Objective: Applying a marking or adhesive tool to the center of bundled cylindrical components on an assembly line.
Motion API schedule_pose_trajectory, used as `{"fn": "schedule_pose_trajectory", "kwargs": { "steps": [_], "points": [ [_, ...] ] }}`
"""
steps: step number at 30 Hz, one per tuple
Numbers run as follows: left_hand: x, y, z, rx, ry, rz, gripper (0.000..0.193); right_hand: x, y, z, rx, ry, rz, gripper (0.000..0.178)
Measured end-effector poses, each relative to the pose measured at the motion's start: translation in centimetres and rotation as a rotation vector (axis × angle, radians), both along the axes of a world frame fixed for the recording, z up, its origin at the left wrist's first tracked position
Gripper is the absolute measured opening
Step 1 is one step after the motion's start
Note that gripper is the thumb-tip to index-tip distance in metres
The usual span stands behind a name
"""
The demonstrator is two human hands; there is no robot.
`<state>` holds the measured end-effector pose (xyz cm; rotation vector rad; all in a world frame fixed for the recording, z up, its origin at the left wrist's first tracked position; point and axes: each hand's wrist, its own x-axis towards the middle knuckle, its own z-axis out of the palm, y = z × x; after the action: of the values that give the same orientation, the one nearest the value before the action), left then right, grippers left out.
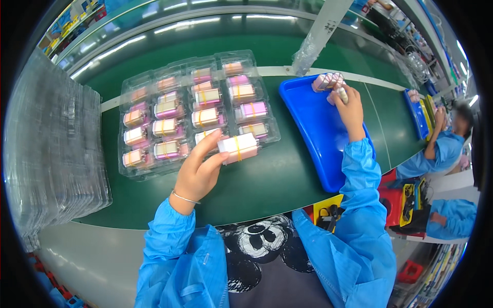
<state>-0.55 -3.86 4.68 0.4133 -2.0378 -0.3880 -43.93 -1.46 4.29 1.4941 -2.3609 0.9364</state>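
Note:
My left hand (pixel 199 169) grips a small pink and white box (pixel 238 147) bound with a yellow rubber band, held at the near right corner of a clear plastic tray (pixel 134 176). That tray holds several like boxes in its pockets. My right hand (pixel 349 109) reaches into a blue bin (pixel 314 133) and closes on a small white item (pixel 342 94). A cluster of pink boxes (pixel 328 81) lies at the bin's far edge, just beyond that hand.
The tray and bin rest on a green conveyor belt (pixel 267 179). A tall stack of clear empty trays (pixel 51 149) stands at the left. Another person in a blue coat (pixel 446 146) works at the right beside a second blue bin (pixel 417 115).

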Motion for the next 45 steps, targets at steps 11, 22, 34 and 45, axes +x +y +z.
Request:
{"fn": "schedule_pose_trajectory", "kwargs": {
  "steps": [11,22,34,45],
  "points": [
    [1.5,-1.0,-0.9,-0.119,0.026,0.069,0.044,2.5,4.1,2.0,-0.071,-0.027,0.277,0.04],
    [1.1,-12.7,3.5,0.283,-0.157,0.31,0.037,11.6,10.7,8.0,0.19,-0.66,0.545,0.033],
    [0.0,-9.7,4.1,0.101,-0.234,0.361,0.037,17.2,10.1,6.1,0.205,-0.593,0.7,0.034],
    [-1.8,5.1,-2.9,0.641,-0.324,-0.165,0.08,21.6,8.2,4.3,0.245,-0.519,0.926,0.051]
  ]
}}
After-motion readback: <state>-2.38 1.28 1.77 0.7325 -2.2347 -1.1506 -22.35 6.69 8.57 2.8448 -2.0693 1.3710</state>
